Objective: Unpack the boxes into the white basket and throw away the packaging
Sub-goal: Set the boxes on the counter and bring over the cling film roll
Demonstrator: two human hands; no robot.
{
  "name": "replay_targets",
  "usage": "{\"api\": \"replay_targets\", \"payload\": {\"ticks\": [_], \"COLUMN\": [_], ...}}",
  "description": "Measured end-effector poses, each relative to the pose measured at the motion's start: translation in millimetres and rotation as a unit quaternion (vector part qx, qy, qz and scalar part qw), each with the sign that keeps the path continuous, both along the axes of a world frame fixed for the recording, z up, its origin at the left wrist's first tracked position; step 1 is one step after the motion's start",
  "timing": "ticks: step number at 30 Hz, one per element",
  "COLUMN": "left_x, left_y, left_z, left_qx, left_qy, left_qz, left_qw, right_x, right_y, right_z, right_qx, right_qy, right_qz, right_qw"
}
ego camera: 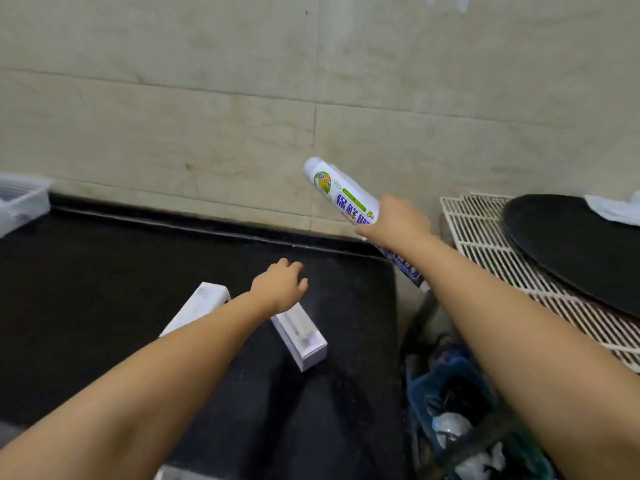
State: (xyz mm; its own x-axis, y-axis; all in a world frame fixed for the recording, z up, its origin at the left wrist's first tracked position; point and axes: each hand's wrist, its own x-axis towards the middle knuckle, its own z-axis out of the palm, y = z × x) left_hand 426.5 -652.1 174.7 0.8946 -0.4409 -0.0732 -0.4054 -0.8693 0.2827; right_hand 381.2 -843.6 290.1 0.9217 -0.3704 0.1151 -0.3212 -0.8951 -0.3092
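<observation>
Right hand [398,220] — fingers wrapped around the tilted roll [341,194]; left hand [280,284] — fingers loosely curled above the counter [104,271].

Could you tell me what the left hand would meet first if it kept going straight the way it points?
Probably bare black counter, then the tiled wall; the left hand looks clear ahead, though depth is uncertain.

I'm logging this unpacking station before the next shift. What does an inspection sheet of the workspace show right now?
Surface: black countertop, dark and bare toward the left.
Job's things: two white boxes lie on it; white basket at far left edge; printed roll held aloft.
Clutter: bin with rubbish beside the counter.
Grips: right hand shut on the roll; left hand open over the boxes.
Cables: nothing seen.
Surroundings: tiled wall; white wire rack carrying a black pan.
</observation>
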Motion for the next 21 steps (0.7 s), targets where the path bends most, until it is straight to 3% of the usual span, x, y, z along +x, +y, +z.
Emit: {"api": "replay_targets", "payload": {"ticks": [5, 9, 16, 21], "left_x": [-13.6, -21.4, -36.5, -41.5], "left_y": [-12.9, -37.0, -57.8, -44.2], "left_z": [-56.1, -86.6, -110.9, -99.5], "left_qx": [-0.021, -0.043, -0.064, -0.109], "left_qy": [0.143, 0.194, 0.139, 0.145], "left_qz": [0.125, 0.217, 0.284, 0.312], "left_qw": [0.982, 0.956, 0.947, 0.933], "right_x": [4.1, -5.7, -24.0, -20.1], "right_y": [10.8, -3.7, -28.6, -24.3], "right_z": [-68.6, -118.3, -162.2, -166.9], "right_qx": [0.012, 0.001, -0.017, -0.006], "right_qy": [0.063, 0.107, 0.124, 0.121], "right_qz": [0.003, 0.001, 0.017, 0.047], "right_qw": [0.998, 0.994, 0.992, 0.992]}}
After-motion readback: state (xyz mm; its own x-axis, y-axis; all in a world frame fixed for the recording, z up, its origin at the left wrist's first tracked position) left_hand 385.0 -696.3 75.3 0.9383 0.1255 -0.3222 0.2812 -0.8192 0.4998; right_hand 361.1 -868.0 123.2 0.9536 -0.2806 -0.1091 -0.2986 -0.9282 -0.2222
